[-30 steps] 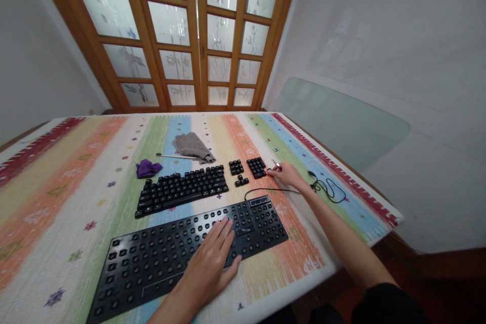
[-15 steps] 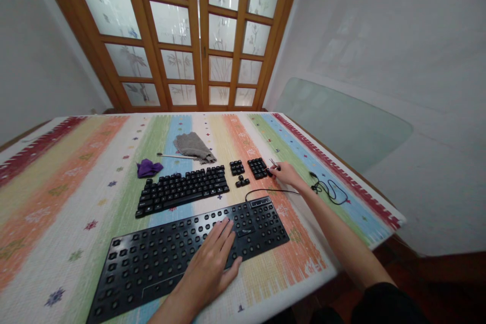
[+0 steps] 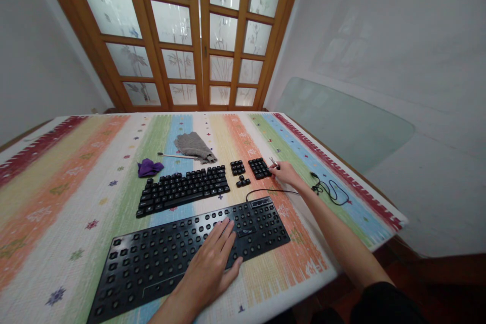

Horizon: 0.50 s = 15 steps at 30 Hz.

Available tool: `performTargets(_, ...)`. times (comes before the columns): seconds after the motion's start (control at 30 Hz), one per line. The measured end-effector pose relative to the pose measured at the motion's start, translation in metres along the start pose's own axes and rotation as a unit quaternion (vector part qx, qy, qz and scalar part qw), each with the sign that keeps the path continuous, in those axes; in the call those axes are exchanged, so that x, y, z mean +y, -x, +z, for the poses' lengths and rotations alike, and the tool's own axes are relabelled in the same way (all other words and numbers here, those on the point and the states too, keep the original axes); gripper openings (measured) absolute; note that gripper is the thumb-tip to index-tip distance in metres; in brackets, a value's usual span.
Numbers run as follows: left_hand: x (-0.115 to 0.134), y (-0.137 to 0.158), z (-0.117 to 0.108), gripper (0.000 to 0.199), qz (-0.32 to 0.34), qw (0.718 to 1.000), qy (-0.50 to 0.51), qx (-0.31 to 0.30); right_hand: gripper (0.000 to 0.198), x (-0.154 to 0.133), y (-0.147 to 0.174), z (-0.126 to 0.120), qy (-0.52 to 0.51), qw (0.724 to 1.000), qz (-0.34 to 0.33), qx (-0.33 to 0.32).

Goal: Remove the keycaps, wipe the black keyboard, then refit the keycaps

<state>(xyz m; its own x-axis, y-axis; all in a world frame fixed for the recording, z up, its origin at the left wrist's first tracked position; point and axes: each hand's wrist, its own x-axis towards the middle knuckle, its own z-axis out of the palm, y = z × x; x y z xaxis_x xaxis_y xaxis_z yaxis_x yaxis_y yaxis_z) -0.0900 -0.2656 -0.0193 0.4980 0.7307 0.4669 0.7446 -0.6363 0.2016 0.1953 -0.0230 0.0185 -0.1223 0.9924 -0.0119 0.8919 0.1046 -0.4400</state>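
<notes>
The striped tablecloth [image 3: 76, 202] covers the work surface from its left side onward. At left of centre lies a bunched purple cloth [image 3: 150, 167]. Just right of it and nearer the person stands the main block of black keycaps [image 3: 182, 191], set out in rows. In front of this block lies the black keyboard base [image 3: 152, 253], slanting across the cloth, its key positions stripped of caps. Beyond the block, a thin pale stick [image 3: 176, 156] with a dark tip reaches to a crumpled grey cloth [image 3: 194, 147]. The left hand [image 3: 212, 254] is open, palm down, fingers extended, resting on the base right of its middle. Further right are a small group of keycaps [image 3: 238, 167], the arrow keycaps [image 3: 243, 181] nearer the person, and the number-pad keycaps [image 3: 259, 168]. At the right edge of the last group, the right hand [image 3: 283, 173] grips a slim metal tool [image 3: 274, 163]; whether its fingertips also pinch a keycap cannot be determined. Furthest right, a black cable [image 3: 330, 191] lies loosely coiled.
</notes>
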Motion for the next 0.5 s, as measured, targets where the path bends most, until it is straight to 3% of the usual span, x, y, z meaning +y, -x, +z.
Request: performTargets(0.5,-0.0008,0.0008,0.0014,0.044,-0.001,1.000,0.006,-0.002,0.028,-0.0035,0.0022,-0.0027,-0.002,1.000,-0.003,-0.005)
